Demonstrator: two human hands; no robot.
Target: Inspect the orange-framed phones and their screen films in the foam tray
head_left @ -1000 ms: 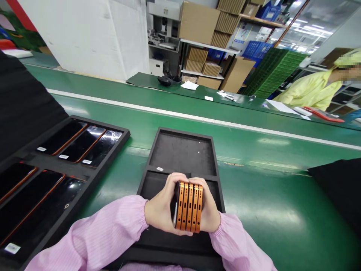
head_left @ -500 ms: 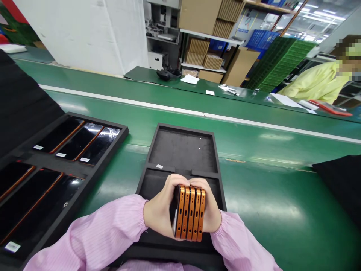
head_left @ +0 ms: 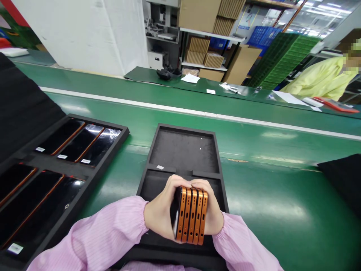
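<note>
head view: four stacked orange-edged phones (head_left: 191,215) between both hands

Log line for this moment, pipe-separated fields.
left hand: grips stack of orange phones | right hand: grips same stack | stack: on edge, over black foam tray | side tray: phones flat

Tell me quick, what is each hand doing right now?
Left hand: closed on the left side of the stack of orange phones.
Right hand: closed on the right side of the same stack.
</note>
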